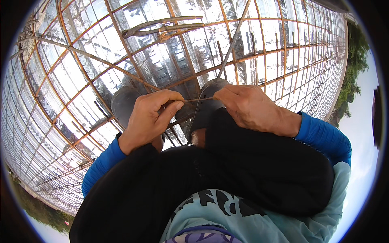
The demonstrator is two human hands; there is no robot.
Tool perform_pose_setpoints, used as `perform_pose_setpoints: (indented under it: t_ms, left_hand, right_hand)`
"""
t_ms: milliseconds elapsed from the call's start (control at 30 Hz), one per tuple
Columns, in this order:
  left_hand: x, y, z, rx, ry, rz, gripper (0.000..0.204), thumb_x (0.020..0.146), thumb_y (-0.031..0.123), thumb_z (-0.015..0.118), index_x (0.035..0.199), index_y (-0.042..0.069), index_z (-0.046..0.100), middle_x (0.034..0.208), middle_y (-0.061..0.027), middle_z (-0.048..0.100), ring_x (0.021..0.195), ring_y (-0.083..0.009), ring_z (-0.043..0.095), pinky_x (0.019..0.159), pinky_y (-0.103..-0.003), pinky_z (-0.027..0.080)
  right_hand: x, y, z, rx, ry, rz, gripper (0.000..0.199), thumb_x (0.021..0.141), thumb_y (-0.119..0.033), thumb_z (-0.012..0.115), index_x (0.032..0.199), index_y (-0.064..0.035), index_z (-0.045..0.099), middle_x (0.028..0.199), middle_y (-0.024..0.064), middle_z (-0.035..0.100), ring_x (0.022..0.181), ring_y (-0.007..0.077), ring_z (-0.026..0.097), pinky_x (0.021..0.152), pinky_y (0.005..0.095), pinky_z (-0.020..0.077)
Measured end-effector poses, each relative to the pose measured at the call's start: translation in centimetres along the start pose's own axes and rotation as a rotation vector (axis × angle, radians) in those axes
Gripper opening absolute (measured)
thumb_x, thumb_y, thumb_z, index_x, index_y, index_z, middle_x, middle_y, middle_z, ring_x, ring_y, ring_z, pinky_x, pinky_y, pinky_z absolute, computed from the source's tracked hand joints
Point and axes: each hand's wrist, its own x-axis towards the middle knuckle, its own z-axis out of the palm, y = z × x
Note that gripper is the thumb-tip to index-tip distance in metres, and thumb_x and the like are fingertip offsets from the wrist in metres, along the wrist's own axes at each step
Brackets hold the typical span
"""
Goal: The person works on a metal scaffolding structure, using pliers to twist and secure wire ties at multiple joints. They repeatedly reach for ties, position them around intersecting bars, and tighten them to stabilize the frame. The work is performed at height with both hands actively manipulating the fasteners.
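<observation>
A thin strand of tie wire (197, 99) is stretched between my hands, above my shoes. My left hand (150, 115) pinches its left end between thumb and forefinger. The fingers of my right hand (253, 107) are closed on the other end, and the hand's back hides most of them. Farther out, a pair of long-handled pincers (172, 19) lies on the rusty rebar grid (181, 38). Beside its handles is a small rust-coloured bunch of what looks like wire.
Under the crossed bars is shiny, ribbed metal decking (97, 44). My dark clogs (125, 104) stand on the grid between my knees. Thin diagonal bars (235, 38) cross it. Trees (353, 69) rise beyond the right edge.
</observation>
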Motion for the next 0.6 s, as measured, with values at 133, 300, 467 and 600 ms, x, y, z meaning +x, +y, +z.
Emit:
perform_pose_setpoints:
  t_ms: [133, 300, 467, 600]
  left_hand:
    - [-0.4, -0.6, 1.0, -0.386, -0.057, -0.249, 0.009, 0.103, 0.004, 0.069, 0.108, -0.002, 0.074, 0.089, -0.0058, 0.073, 0.079, -0.0106, 0.068, 0.071, -0.027, 0.055]
    - [0.0, -0.2, 0.9, -0.353, -0.129, -0.205, 0.009, 0.103, 0.003, 0.067, 0.105, -0.002, 0.074, 0.090, -0.0043, 0.072, 0.081, -0.0095, 0.067, 0.073, -0.026, 0.055]
    - [0.3, -0.1, 0.7, -0.262, -0.175, -0.059, 0.009, 0.102, 0.003, 0.067, 0.105, -0.002, 0.074, 0.090, -0.0064, 0.073, 0.079, -0.0115, 0.067, 0.072, -0.028, 0.054]
    - [1.0, 0.1, 0.7, -0.191, -0.230, -0.052, 0.011, 0.103, 0.006, 0.068, 0.105, -0.002, 0.074, 0.087, -0.0074, 0.073, 0.078, -0.0124, 0.068, 0.071, -0.029, 0.054]
  right_hand:
    - [-1.2, -0.4, 0.9, 0.086, -0.086, 0.084, 0.024, 0.091, 0.005, 0.066, 0.115, 0.0022, 0.063, 0.092, 0.0145, 0.064, 0.081, 0.0337, 0.069, 0.067, 0.0435, 0.0576]
    - [-2.2, -1.2, 1.4, 0.551, -0.031, 0.234, 0.008, 0.101, -0.002, 0.059, 0.106, 0.0007, 0.065, 0.082, 0.0141, 0.067, 0.070, 0.0285, 0.065, 0.063, 0.0412, 0.0515]
    - [-3.5, -1.3, 2.3, 1.082, -0.127, 0.464, 0.019, 0.108, -0.008, 0.053, 0.107, 0.0008, 0.069, 0.073, 0.0045, 0.059, 0.066, 0.0142, 0.055, 0.063, 0.0324, 0.0451]
    - [-4.1, -0.5, 3.7, 1.260, -0.198, 0.545, 0.021, 0.108, -0.011, 0.053, 0.108, 0.0010, 0.070, 0.073, 0.0044, 0.059, 0.069, 0.0132, 0.057, 0.064, 0.0327, 0.0464]
